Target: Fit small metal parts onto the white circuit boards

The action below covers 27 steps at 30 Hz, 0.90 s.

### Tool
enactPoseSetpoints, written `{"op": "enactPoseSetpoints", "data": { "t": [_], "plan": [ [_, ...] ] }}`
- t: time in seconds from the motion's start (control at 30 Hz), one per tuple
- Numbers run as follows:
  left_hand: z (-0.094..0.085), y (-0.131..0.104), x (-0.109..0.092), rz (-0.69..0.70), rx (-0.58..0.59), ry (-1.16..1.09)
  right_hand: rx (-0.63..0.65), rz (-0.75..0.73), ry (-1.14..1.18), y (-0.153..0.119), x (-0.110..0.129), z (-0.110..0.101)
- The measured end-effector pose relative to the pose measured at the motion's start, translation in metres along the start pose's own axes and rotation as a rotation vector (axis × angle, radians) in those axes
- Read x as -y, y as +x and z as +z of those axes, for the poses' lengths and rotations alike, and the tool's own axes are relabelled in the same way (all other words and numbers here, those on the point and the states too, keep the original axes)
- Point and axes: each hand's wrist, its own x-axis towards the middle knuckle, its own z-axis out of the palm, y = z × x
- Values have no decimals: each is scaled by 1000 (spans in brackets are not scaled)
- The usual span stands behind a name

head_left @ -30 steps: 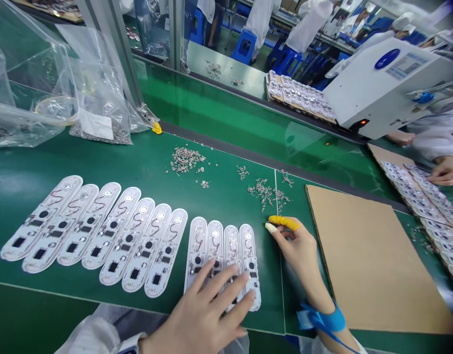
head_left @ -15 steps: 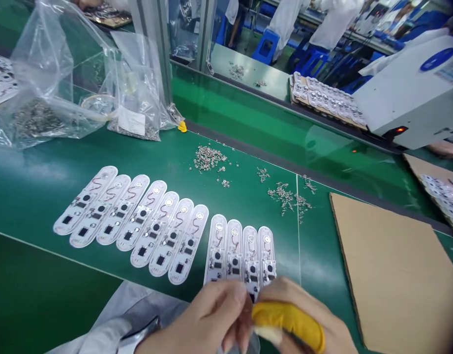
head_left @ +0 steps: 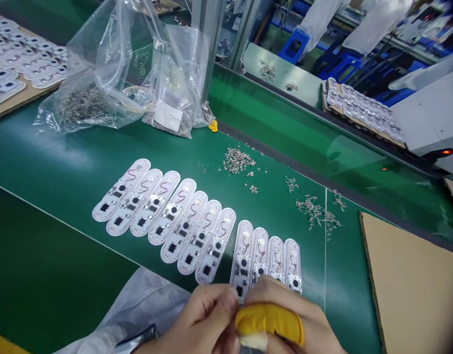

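My left hand (head_left: 207, 314) and my right hand (head_left: 285, 314) meet at the bottom middle, fingers curled and tips pinched together. Whatever lies between them is hidden or too small to name. Yellow finger cots (head_left: 268, 322) cover part of my right hand, with a paler cot below. Just beyond my fingers lies a short row of white oblong circuit-board units (head_left: 261, 241), their near ends partly covered by my hands. To their left is a longer slanted row of the same units (head_left: 174, 211), each with a round disc, thin wires and black chips.
A pile of small metal parts (head_left: 238, 161) lies behind the rows, with thin metal pieces (head_left: 315, 210) to its right. Clear bags of metal parts (head_left: 88, 101) stand back left, near cardboard stacked with boards (head_left: 45, 82). A cardboard sheet (head_left: 414, 285) lies at right.
My view has turned left, so everything on the table sits further right in the picture. My hands stay pinched together and are a little closer to each other.
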Motion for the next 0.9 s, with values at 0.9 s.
{"op": "enactPoseSetpoints", "data": {
  "t": [0.9],
  "plan": [
    [-49,10,35,843,-316,1421,-13,222,-312,81,-39,-3]
  ]
}}
